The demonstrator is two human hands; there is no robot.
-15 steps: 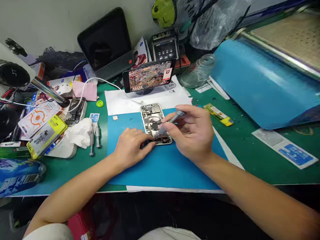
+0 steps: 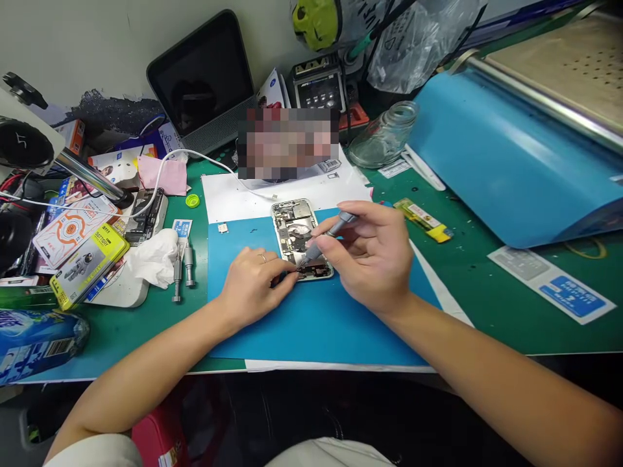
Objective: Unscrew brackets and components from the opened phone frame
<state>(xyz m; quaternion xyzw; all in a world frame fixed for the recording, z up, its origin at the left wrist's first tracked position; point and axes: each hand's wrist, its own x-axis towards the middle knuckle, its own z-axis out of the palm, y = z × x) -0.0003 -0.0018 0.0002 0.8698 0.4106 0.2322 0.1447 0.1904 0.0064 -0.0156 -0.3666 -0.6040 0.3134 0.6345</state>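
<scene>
An opened phone (image 2: 298,227) with its inner parts showing lies on a blue mat (image 2: 311,331). My right hand (image 2: 372,256) grips a grey screwdriver (image 2: 341,224), its tip pointing down at the phone's lower left part. At the phone's lower left edge is my left hand (image 2: 256,282), its fingers closed and the thumb and forefinger close together; whatever may be between them is too small to make out. A small metal part (image 2: 222,228) rests on the mat's upper left corner.
Two more screwdrivers (image 2: 189,264) and a crumpled tissue (image 2: 154,258) lie left of the mat. Behind it stand a blurred-out screen (image 2: 287,144) and a glass jar (image 2: 384,136). A blue sheet (image 2: 516,155) hangs at right. A white cable (image 2: 195,154) crosses the back left.
The whole view has shifted slightly. The screen behind the phone is now pixelated. Both hands and the screwdriver keep nearly the same places at the phone.
</scene>
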